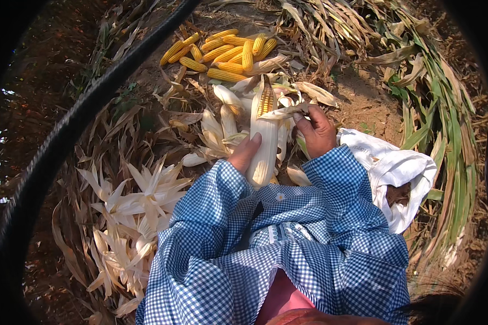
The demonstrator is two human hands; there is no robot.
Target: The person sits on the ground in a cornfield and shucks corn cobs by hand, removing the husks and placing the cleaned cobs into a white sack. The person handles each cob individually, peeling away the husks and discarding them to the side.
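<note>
An ear of corn (265, 150) stands nearly upright in front of me, its pale husk partly opened at the tip, where yellow kernels show. My left hand (247, 152) grips the ear's left side, the thumb on the husk and the other fingers hidden behind it. Between the thumb and fingers of my right hand (318, 131), a strip of husk (286, 112) is pinched and drawn to the right of the kernels. Ears in their husks (213, 130) lie around and beneath the held ear. Beyond them is a pile of bare yellow corn cobs with kernels (227, 55).
Empty pale husks (142, 203) are heaped at the lower left. A white cloth bag (384, 162) bearing print lies to my right. Cut corn stalks with leaves (443, 134) curve along the right and top. A dark braided strap (93, 97) crosses the left of the view.
</note>
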